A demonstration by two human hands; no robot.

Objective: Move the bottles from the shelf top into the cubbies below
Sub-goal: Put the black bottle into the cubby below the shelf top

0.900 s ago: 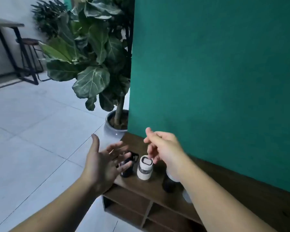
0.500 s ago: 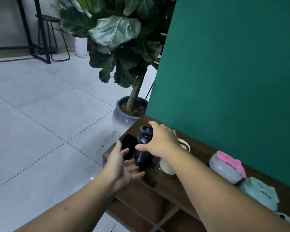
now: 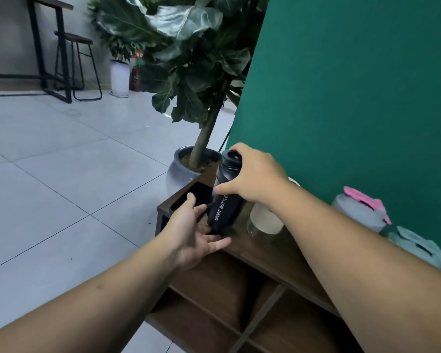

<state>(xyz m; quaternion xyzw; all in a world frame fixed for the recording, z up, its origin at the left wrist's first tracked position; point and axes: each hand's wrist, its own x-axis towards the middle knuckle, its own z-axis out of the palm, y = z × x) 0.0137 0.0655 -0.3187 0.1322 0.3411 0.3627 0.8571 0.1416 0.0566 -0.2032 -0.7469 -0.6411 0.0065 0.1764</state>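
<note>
A black bottle (image 3: 225,200) marked "SPORT BOTTLE" is tilted at the left end of the dark wooden shelf top (image 3: 270,253). My right hand (image 3: 255,179) is shut around its upper part, just below the cap. My left hand (image 3: 194,233) is open, palm up, with its fingers under the bottle's base. A white bottle (image 3: 265,220) stands just right of it, partly hidden by my right forearm. Further right along the green wall lie a grey bottle with a pink lid (image 3: 362,207) and a pale green bottle (image 3: 415,247). Open cubbies (image 3: 214,291) show below the top.
A black phone (image 3: 194,194) lies flat on the shelf's left corner. A big-leafed plant in a grey pot (image 3: 186,171) stands just beyond that end. The green wall (image 3: 354,85) backs the shelf. Tiled floor spreads to the left, with a stool (image 3: 79,64) and table legs far off.
My right hand closed on the black bottle and tipped it toward me. My left hand came in under its base. The view swung right and nearer, showing more bottles.
</note>
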